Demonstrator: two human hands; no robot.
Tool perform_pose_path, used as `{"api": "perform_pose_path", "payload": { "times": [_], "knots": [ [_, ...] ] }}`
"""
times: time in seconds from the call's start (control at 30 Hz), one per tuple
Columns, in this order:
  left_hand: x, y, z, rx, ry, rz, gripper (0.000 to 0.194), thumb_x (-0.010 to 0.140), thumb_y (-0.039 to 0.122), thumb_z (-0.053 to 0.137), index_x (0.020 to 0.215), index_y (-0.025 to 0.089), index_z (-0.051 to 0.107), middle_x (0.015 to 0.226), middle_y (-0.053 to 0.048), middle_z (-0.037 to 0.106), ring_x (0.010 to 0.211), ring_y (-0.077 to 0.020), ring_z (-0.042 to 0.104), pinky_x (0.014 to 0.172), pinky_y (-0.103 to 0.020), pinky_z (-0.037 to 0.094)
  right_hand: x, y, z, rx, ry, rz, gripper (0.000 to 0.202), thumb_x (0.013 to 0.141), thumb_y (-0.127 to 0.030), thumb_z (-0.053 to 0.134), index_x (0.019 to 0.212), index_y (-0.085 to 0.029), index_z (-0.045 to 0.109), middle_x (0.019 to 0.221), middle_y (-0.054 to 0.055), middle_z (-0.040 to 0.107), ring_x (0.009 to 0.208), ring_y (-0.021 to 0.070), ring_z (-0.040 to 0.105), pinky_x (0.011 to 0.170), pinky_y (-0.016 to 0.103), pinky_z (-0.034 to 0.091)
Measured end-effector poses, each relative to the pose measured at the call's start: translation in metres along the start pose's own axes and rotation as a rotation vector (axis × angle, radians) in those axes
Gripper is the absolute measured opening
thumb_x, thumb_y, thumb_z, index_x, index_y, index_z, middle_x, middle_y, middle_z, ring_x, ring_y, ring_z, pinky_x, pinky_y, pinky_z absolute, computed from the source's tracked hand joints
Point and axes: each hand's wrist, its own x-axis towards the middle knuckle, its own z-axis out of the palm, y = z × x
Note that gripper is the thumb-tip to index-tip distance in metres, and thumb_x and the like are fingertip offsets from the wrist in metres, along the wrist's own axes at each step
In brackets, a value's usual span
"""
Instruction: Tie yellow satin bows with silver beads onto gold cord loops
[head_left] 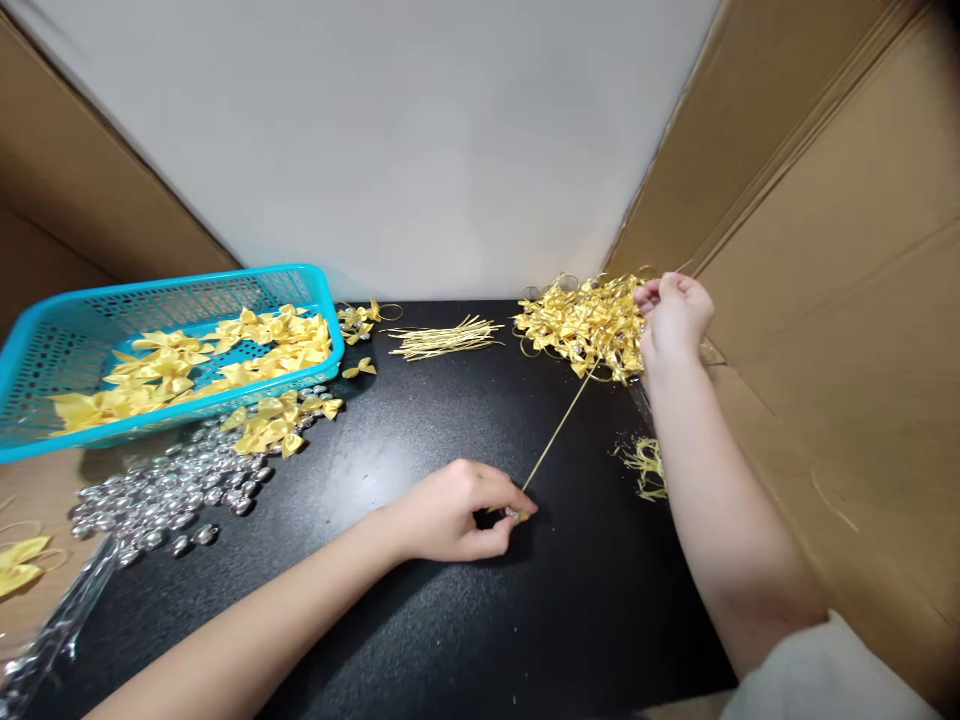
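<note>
My left hand (465,512) is low over the middle of the black tabletop, its thumb and forefinger pinching a small yellow bow with a silvery bead (519,515). From that pinch a thin yellow cord (559,430) runs taut up and to the right, toward the bow pile. My right hand (677,308) is raised beside the right edge of a heap of yellow bows with looped cords (581,320). Its fingers are closed together on a thin strand (684,266), whose link to the cord cannot be made out.
A blue basket (334,315) of yellow bows stands at the left, with silver beads (180,490) and loose bows (274,425) before it. Cut cords (446,338) lie at the back middle, cord scraps (649,465) at the right. Cardboard (840,300) borders the right side.
</note>
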Motion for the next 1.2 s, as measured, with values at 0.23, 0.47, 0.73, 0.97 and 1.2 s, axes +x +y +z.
{"api": "perform_pose_path", "payload": {
  "times": [0.23,0.47,0.73,0.97,1.2],
  "knots": [
    [-0.019,0.0,-0.028,0.507,0.101,-0.098,0.017,0.082,0.01,0.049,0.095,0.019,0.056,0.078,-0.002,0.065,0.068,-0.0145,0.061,0.062,-0.024,0.046,-0.006,-0.003,0.002,0.011,-0.136,0.132,0.024,0.089,-0.013,0.057,0.07,-0.019,0.044,0.057,-0.008,0.049,0.05,0.0042,0.054,0.059,0.016,0.054],
    [-0.047,0.01,-0.013,0.789,0.017,-0.05,0.014,0.088,0.01,0.051,0.086,0.016,0.064,0.071,-0.002,0.062,0.065,-0.0167,0.055,0.061,-0.029,0.042,-0.033,-0.002,0.013,-0.141,-0.293,0.254,0.019,0.085,-0.009,0.054,0.07,-0.018,0.049,0.058,-0.004,0.056,0.049,0.0066,0.054,0.049,0.016,0.05],
    [-0.047,0.035,0.02,1.037,-0.236,-0.139,0.006,0.084,0.012,0.061,0.081,0.015,0.065,0.075,-0.006,0.063,0.065,-0.0201,0.057,0.055,-0.033,0.04,-0.07,0.038,0.082,-0.566,-0.611,0.255,0.018,0.074,-0.007,0.061,0.059,-0.015,0.058,0.049,-0.004,0.055,0.041,0.0065,0.049,0.042,0.018,0.041],
    [-0.028,0.051,0.029,0.957,-0.366,-0.432,0.011,0.084,0.005,0.056,0.085,0.013,0.063,0.076,-0.009,0.066,0.067,-0.0222,0.063,0.057,-0.032,0.044,-0.097,0.073,0.122,-1.005,-0.841,0.084,0.014,0.086,-0.025,0.067,0.089,-0.012,0.067,0.09,0.006,0.069,0.087,0.0169,0.067,0.078,0.032,0.055],
    [-0.024,0.055,0.033,0.828,-0.414,-0.454,0.012,0.082,0.007,0.057,0.092,0.012,0.063,0.08,-0.011,0.068,0.07,-0.0241,0.066,0.062,-0.033,0.05,-0.099,0.079,0.123,-1.209,-0.954,-0.102,0.022,0.091,-0.028,0.062,0.104,-0.011,0.066,0.104,0.008,0.068,0.096,0.0189,0.066,0.086,0.036,0.053]
  ]
}}
